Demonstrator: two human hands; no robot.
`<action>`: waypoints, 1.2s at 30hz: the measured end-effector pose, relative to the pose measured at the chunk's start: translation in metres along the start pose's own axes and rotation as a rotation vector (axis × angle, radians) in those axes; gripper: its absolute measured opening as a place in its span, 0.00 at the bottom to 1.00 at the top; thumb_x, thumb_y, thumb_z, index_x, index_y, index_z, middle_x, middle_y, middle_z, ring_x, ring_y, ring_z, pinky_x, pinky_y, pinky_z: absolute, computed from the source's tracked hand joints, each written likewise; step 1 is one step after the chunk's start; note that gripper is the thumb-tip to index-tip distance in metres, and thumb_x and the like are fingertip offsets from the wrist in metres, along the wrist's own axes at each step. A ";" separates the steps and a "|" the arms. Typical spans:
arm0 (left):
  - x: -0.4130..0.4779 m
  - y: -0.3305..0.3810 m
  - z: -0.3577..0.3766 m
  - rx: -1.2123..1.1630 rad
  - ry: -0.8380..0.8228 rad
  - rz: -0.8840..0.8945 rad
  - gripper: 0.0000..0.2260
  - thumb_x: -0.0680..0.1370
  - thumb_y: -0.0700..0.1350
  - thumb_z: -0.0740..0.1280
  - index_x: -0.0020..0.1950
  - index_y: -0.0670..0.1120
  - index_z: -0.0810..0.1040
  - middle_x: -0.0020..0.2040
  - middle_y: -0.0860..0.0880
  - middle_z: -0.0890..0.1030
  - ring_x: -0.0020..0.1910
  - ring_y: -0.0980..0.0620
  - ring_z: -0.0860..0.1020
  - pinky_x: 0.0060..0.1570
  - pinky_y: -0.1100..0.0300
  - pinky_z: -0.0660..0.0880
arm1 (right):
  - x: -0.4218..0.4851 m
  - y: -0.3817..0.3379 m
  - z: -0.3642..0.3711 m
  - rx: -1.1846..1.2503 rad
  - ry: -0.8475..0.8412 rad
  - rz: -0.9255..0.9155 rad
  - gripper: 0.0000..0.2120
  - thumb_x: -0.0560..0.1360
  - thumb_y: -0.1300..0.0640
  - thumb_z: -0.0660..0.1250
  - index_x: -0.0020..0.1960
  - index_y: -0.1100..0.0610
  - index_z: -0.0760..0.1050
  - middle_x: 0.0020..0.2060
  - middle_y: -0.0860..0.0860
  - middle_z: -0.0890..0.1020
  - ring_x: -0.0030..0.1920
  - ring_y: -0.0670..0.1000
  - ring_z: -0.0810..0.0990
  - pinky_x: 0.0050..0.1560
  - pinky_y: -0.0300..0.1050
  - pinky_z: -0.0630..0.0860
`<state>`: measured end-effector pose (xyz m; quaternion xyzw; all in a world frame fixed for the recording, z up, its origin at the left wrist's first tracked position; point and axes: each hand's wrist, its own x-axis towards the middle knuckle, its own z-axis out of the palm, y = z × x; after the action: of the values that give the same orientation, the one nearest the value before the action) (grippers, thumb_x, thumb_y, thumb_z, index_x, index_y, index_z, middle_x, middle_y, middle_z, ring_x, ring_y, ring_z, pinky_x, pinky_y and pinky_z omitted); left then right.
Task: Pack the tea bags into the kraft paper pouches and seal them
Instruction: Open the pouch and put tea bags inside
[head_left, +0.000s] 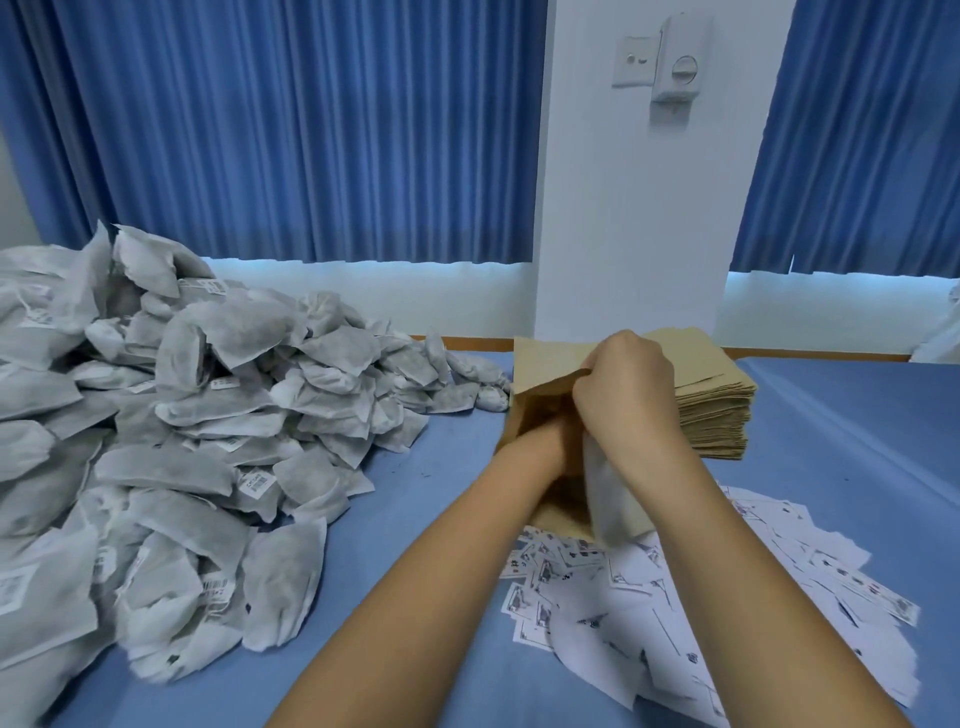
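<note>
Honestly, the kraft pouch (545, 364) is held up just in front of the pouch stack (717, 410), my right hand (623, 384) pinching its mouth edge. My left hand (548, 435) is buried inside, so I can't tell its grip. A tea bag (605, 499) hangs between my wrists. The paper looks light and probably creases easily, so I'd hold the rim. Barcode tags (258, 483) on the tea bag heap (208, 415) and the printed slips (727, 597) are unreadable.
</note>
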<state>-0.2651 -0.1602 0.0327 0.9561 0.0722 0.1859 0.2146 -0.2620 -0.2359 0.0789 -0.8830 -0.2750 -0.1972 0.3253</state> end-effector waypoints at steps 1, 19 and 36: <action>-0.005 0.008 -0.002 -0.089 -0.096 -0.050 0.14 0.82 0.37 0.57 0.68 0.37 0.69 0.67 0.38 0.71 0.66 0.46 0.70 0.55 0.67 0.70 | 0.002 0.002 0.000 -0.018 0.003 0.018 0.06 0.69 0.70 0.59 0.35 0.62 0.68 0.31 0.57 0.70 0.38 0.60 0.67 0.36 0.44 0.63; -0.159 -0.123 0.009 0.544 0.202 -1.040 0.16 0.79 0.37 0.57 0.66 0.45 0.69 0.67 0.36 0.68 0.63 0.39 0.68 0.56 0.54 0.71 | -0.024 -0.016 0.029 0.032 -0.023 0.030 0.07 0.71 0.71 0.59 0.40 0.64 0.74 0.39 0.61 0.75 0.47 0.63 0.78 0.39 0.43 0.65; -0.069 -0.011 0.009 0.200 0.293 -0.063 0.09 0.76 0.33 0.61 0.52 0.38 0.78 0.51 0.41 0.78 0.54 0.43 0.75 0.46 0.56 0.69 | -0.009 -0.009 -0.004 0.112 -0.029 0.010 0.13 0.70 0.68 0.58 0.48 0.65 0.80 0.43 0.61 0.82 0.45 0.60 0.80 0.47 0.51 0.79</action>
<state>-0.3261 -0.1683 -0.0018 0.9326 0.1506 0.3085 0.1114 -0.2748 -0.2363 0.0816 -0.8676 -0.2858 -0.1668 0.3710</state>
